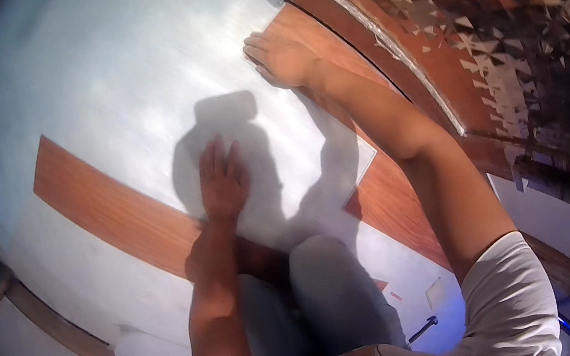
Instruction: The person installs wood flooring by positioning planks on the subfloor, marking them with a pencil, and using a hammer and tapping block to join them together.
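Note:
A large white sheet lies under my hands, with wood-grain strips along its near side and its right end. My left hand rests flat on the sheet inside my shadow, fingers apart. Farther forward, my right hand lies at the sheet's edge beside another wood-grain strip, fingers slightly bent but apart, gripping nothing visible. My legs are bent below the sheet's near edge.
On the right, past a pale metallic edging, is a brown surface patterned with triangles. A dark tool and small offcuts lie at lower right. A dark wooden beam runs at lower left.

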Motion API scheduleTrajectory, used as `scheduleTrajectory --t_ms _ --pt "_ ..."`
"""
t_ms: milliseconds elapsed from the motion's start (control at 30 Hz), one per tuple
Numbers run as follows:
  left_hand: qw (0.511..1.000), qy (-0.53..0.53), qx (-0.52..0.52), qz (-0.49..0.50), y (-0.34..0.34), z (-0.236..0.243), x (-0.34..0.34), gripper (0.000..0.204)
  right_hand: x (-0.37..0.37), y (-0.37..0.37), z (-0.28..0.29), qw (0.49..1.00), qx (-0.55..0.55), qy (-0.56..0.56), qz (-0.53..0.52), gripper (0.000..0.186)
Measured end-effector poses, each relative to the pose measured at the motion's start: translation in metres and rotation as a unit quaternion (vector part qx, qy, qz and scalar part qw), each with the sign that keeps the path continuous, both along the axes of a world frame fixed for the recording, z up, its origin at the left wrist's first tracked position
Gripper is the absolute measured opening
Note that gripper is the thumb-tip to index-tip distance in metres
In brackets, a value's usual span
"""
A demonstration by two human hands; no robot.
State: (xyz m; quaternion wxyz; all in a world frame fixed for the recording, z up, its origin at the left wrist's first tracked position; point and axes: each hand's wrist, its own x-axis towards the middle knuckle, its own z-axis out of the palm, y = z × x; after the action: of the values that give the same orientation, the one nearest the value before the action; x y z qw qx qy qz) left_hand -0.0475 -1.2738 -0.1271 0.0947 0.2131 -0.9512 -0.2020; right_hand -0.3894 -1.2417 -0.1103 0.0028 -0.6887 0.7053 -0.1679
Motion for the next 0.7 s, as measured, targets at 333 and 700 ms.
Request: scheduleTrajectory --t_ms 333,700 --pt "0.999 -0.035 0.007 -0.009 -0.004 0.005 -0.003 0.052 -0.025 -0.05 0.033 0.987 0.156 -0.035 0.008 0.022" --pt "0.999 0.03 0.015 -0.029 -0.069 0.006 -0.085 0.052 -0.026 -0.051 0.03 0.978 0.186 -0.066 -0.068 0.022"
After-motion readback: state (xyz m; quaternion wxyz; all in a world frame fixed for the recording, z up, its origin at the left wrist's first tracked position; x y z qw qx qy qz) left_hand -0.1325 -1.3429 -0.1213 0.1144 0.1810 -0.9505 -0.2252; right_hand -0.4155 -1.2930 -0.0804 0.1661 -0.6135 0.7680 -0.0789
